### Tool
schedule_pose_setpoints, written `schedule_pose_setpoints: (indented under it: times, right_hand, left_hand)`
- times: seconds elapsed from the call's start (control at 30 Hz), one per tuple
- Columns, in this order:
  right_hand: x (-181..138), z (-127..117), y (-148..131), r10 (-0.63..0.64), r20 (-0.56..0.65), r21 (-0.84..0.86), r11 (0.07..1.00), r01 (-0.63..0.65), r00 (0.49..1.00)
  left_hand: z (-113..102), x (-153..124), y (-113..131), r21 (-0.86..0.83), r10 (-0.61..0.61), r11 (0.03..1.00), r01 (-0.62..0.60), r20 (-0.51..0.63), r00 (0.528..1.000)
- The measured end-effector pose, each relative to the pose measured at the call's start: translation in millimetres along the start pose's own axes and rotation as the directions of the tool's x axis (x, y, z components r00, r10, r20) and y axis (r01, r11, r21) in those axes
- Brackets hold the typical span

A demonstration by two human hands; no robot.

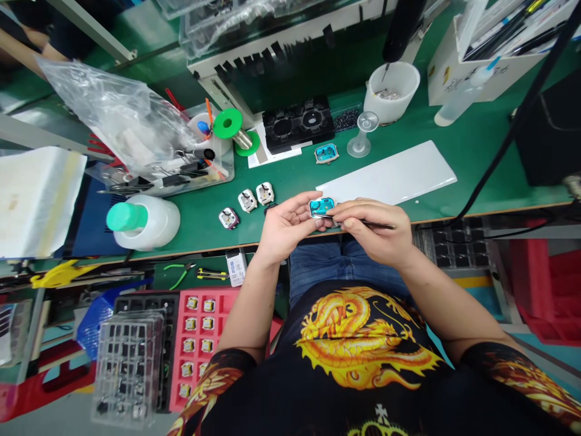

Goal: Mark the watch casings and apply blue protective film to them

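Near the front edge of the green bench, my left hand (290,223) grips a small watch case (321,208) by its sides, its blue-lined inside turned up. My right hand (374,227) pinches slim dark tweezers (379,225), whose tip reaches the lower right rim of the case. My fingers hide part of the case and the tweezers. Another blue-lined watch case (326,154) lies farther back. Left of my left hand, several similar watch cases sit on the bench, among them a silver one (265,193) and a darker one (228,218).
A white sheet (390,174) lies behind my right hand. Farther back stand a black fixture (298,124), a solder spool (236,133), a clear plastic stand (362,136) and a white cup (393,91) under a hanging screwdriver. At left is a white bottle (154,223); below, a red tray (200,339).
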State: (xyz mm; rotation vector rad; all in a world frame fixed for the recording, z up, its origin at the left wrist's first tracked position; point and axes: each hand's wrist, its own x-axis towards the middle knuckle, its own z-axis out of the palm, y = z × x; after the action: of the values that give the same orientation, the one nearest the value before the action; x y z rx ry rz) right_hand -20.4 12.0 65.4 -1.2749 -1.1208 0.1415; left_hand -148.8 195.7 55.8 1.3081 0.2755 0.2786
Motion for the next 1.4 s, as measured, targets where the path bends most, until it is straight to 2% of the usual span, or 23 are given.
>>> schedule_pose_setpoints:
  times: [0.27, 0.43, 0.6, 0.97, 1.2, 1.4]
  right_hand:
    - [-2.5, -2.3, -2.0, 0.000, -0.006, 0.015, 1.000, 0.000, 1.000]
    - [-1.1, 0.4, -0.1, -0.052, -0.080, -0.088, 0.995, 0.044, 0.995]
    - [0.7, 2.4, 4.3, -0.164, -0.032, -0.179, 0.971, 0.156, 0.986]
    - [-6.0, 5.3, 6.3, -0.260, 0.066, -0.365, 0.892, 0.266, 0.963]
    - [-14.5, 7.1, 3.1, -0.267, 0.091, -0.479, 0.833, 0.277, 0.959]
    - [-17.6, 6.4, 3.3, -0.290, 0.059, -0.528, 0.803, 0.277, 0.955]
  left_hand:
    - [-0.9, 0.4, -1.1, -0.019, 0.005, 1.000, -0.005, 0.014, 1.000]
    - [2.5, 0.6, 1.5, -0.035, -0.002, 0.999, 0.003, 0.009, 1.000]
    - [4.5, 1.1, 2.3, -0.043, 0.000, 0.999, 0.000, 0.008, 1.000]
    - [7.0, 1.9, 2.1, -0.034, 0.026, 0.999, -0.027, -0.032, 0.999]
    - [7.0, 1.5, 0.5, -0.017, 0.039, 0.999, -0.040, -0.039, 0.998]
    - [9.2, 0.8, 1.5, -0.022, 0.053, 0.998, -0.054, -0.046, 0.998]
